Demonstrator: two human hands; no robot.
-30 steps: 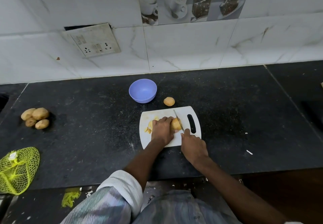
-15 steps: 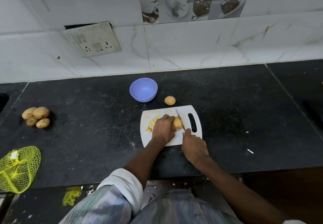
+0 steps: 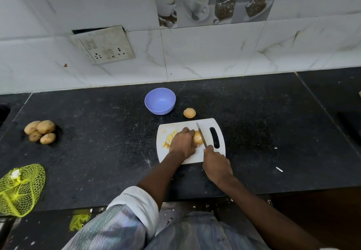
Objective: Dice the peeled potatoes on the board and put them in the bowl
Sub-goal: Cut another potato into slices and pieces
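Left hand (image 3: 182, 142) is gripping the potato (image 3: 197, 137); right hand (image 3: 216, 164), at its 4 o'clock, is clasping the knife (image 3: 201, 134); a rolling potato risks cut fingertips.

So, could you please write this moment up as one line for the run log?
left hand holds potato on board | right hand holds knife, blade at potato | slices on board | bowl empty
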